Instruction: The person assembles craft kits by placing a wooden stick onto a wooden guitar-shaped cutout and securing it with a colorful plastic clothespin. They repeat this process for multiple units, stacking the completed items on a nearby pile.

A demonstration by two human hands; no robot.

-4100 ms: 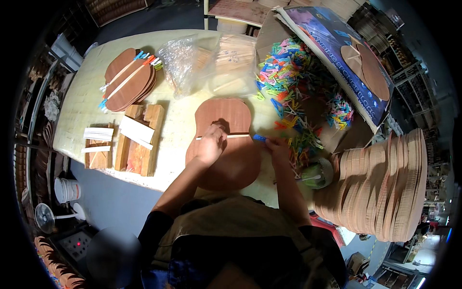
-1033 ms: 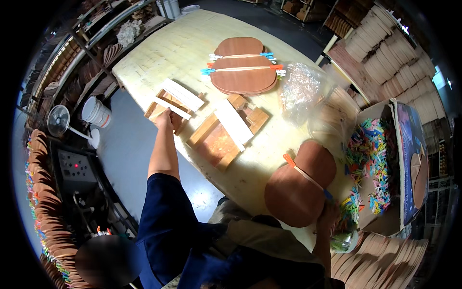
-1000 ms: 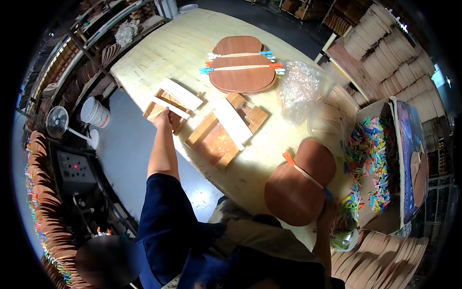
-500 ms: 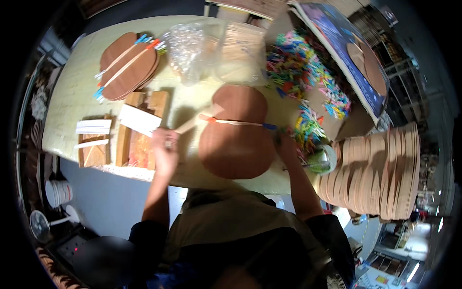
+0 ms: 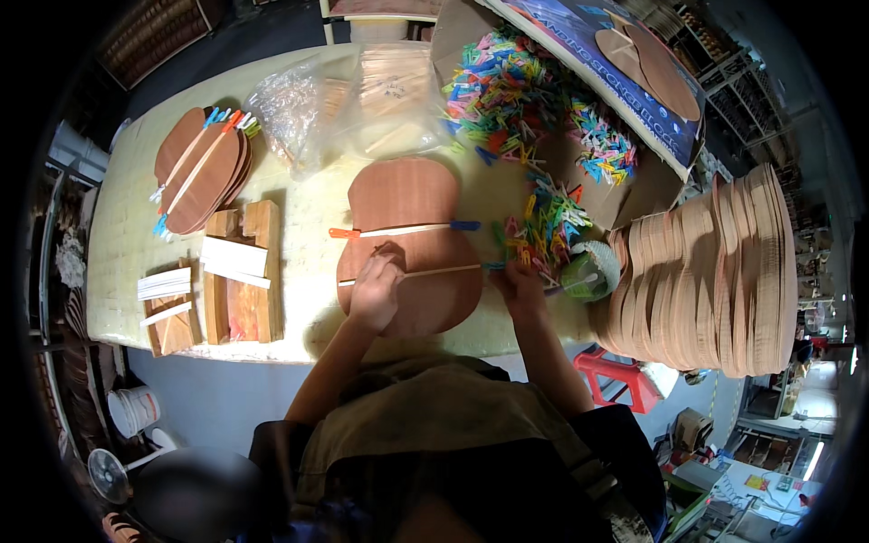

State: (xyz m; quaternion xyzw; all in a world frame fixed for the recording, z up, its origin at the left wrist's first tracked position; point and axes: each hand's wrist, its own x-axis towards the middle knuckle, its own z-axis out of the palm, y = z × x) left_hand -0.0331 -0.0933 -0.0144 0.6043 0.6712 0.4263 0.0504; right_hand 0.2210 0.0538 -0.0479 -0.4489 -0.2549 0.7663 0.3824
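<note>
A guitar-shaped wooden panel (image 5: pixel 403 199) lies flat in front of me. A thin strip (image 5: pixel 407 230) crosses its waist, held by an orange clothespin (image 5: pixel 344 233) at the left edge and a blue clothespin (image 5: pixel 465 225) at the right. Lower down, a second wooden strip (image 5: pixel 439 271) spans the wide part. My left hand (image 5: pixel 376 290) rests on the panel, fingers closed on this strip and covering part of it. Beside the strip's right end, my right hand (image 5: pixel 519 288) is closed on a small teal clothespin (image 5: pixel 493 266), mostly hidden by the fingers.
Loose coloured clothespins (image 5: pixel 552 213) spill from a cardboard box (image 5: pixel 625 195) at right. A green cup (image 5: pixel 588 271) and stacked panels (image 5: pixel 706 271) stand nearby. Wooden blocks (image 5: pixel 267 308) carry white strips (image 5: pixel 235 258) at left. Clipped panels (image 5: pixel 204 176) and plastic bags (image 5: pixel 389 118) lie behind.
My left hand has moved right from the wooden blocks onto the panel, bringing a strip that now lies across its lower part. My right hand stays near the panel's right edge. The view has shifted.
</note>
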